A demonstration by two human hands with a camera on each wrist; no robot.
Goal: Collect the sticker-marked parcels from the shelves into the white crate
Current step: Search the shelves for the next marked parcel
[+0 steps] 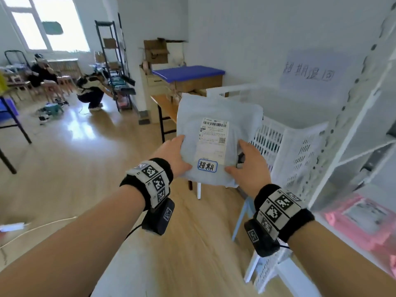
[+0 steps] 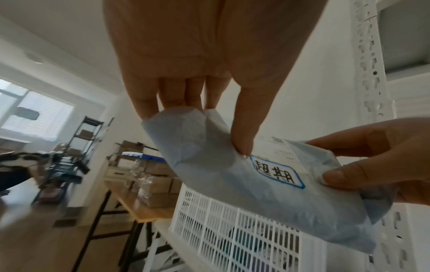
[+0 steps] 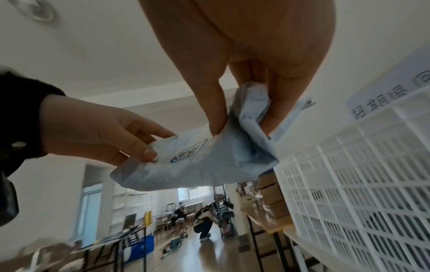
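1. Both hands are on one soft pale-blue plastic mailer parcel (image 1: 216,116), held up in the air just in front of the white slatted plastic crate (image 1: 300,151), about level with its near rim.
2. Left hand (image 1: 173,155) has a closed grip on the parcel's left edge: thumb (image 2: 243,128) pressed on the front face, the other fingers tucked behind it. The left wrist view shows that pretty clearly.
3. Right hand (image 1: 248,166) grips the right edge the same way, thumb (image 3: 214,112) on top and fingers wrapped under, bunching the plastic a bit.
4. Parcel faces up toward the head camera. It has a white printed shipping label (image 1: 212,140) with a barcode, and below that a small white sticker with a blue border and handwritten characters (image 1: 207,165), sitting between the two thumbs.
5. The crate sits on a light surface; something dark shows through its slats, can't tell what.
6. Right side has the white metal shelving unit (image 1: 351,133), with a pink mailer parcel (image 1: 362,219) lying on a lower shelf.
7. A white paper sign with handwritten characters (image 1: 310,71) is stuck on the wall behind the crate.
8. Further back: a blue-topped wooden table (image 1: 188,76), a black metal rack (image 1: 111,61), and a crouching person (image 1: 92,91) on the wooden floor.
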